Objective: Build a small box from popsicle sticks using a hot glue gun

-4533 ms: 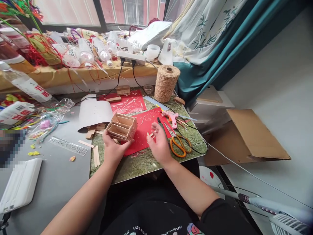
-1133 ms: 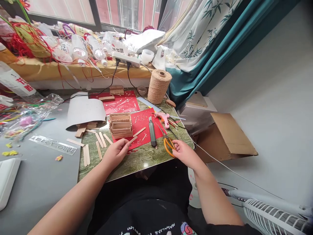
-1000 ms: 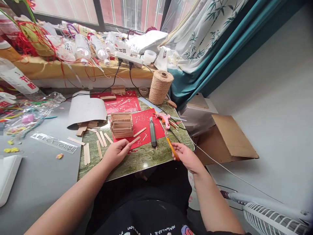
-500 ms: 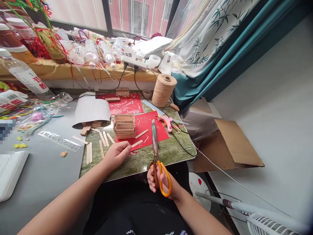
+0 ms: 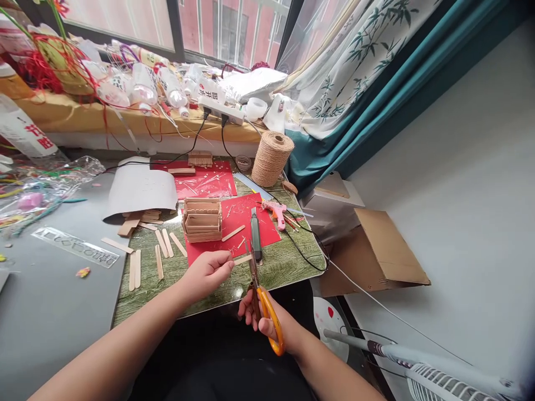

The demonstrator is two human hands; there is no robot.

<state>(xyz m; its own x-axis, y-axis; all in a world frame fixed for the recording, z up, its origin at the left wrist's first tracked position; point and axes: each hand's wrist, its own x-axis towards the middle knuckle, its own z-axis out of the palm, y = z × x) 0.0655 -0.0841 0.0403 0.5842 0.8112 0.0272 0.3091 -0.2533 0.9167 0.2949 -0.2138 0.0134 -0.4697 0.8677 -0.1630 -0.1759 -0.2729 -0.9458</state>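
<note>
My left hand (image 5: 211, 273) pinches one end of a wooden craft stick (image 5: 242, 260), which points right. Orange-handled scissors (image 5: 271, 320) are in my right hand (image 5: 254, 314), fingers through the loops. Their blades look slightly parted, and the stick's free end meets them. A small box built of craft sticks (image 5: 203, 225), with a divider inside, stands on the red sheet (image 5: 267, 234) beyond my left hand. A green utility knife (image 5: 256, 236) lies just past the scissor blades. Several loose sticks (image 5: 135, 270) lie to the left.
A pink glue gun (image 5: 276, 213) with its black cord lies at the right. Behind stands a spool of twine (image 5: 272, 159). A curled white sheet (image 5: 142, 192) covers some wood pieces at the left. Bottles and a power strip (image 5: 221, 109) crowd the windowsill.
The scissors have moved toward the left hand, and their blades have parted around the stick's end. The knife, formerly behind the blades, now shows. The whole view has shifted slightly.
</note>
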